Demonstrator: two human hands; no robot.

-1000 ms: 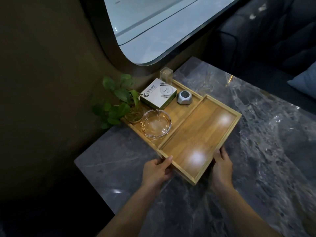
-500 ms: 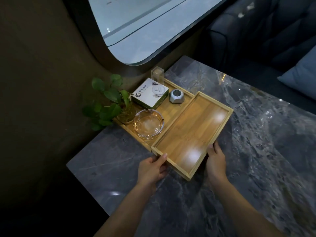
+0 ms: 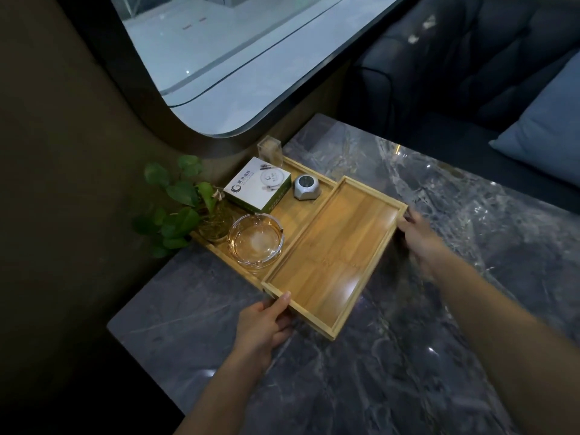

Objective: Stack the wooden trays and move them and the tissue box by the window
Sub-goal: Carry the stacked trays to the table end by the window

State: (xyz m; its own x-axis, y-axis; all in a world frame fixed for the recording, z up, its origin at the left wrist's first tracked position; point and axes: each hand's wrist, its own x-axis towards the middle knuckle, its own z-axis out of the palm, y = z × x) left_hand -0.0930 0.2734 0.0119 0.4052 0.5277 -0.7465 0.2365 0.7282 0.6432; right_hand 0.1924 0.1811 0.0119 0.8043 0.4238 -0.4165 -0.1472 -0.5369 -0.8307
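Two bare forearms, left hand (image 3: 263, 324), right hand (image 3: 420, 240) (blurred); no sleeves, rings, watch visible.

Dim room; curved window (image 3: 238, 58), grey marble table (image 3: 408, 356), dark sofa (image 3: 464, 64).

I'm seeing a dim scene, with pale daylight coming through the window (image 3: 219, 67). Glare is bouncing off the wooden tray (image 3: 332, 255) and marble table (image 3: 408, 356). The right hand (image 3: 420, 237) is smearing with motion blur, and edges are bowing.
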